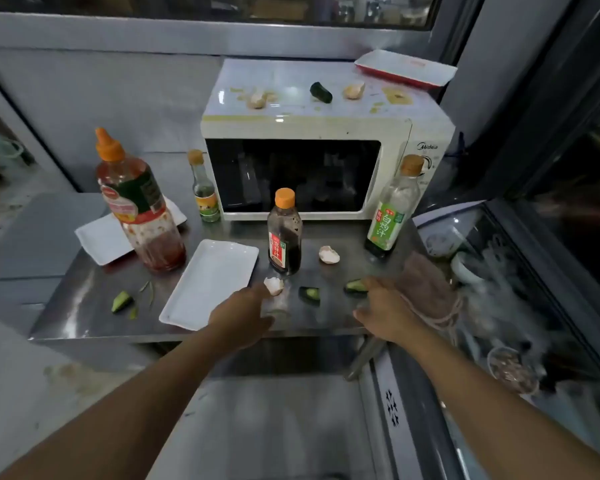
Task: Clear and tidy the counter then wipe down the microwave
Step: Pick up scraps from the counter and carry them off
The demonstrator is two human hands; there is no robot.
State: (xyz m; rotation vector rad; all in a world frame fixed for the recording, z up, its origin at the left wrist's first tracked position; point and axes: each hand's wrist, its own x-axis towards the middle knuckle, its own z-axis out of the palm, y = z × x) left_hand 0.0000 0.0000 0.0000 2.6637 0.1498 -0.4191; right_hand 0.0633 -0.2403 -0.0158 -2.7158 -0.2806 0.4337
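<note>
A white microwave (312,133) stands at the back of the steel counter (84,306); eggshell pieces (257,98), a cucumber end (321,92) and yellow smears lie on its top. On the counter lie eggshells (273,285) (329,254) and cucumber pieces (309,295) (355,287) (121,301). My left hand (239,315) reaches over the counter's front edge, fingers just below the near eggshell. My right hand (388,306) holds a brownish cloth (426,289) beside a cucumber piece.
A big red sauce bottle (139,209), a small bottle (203,188), a dark sauce bottle (284,233) and a green-labelled bottle (394,209) stand before the microwave. White trays (210,282) (101,240) lie left; a red-edged tray (406,69) sits on the microwave. A glass-topped case (499,306) is right.
</note>
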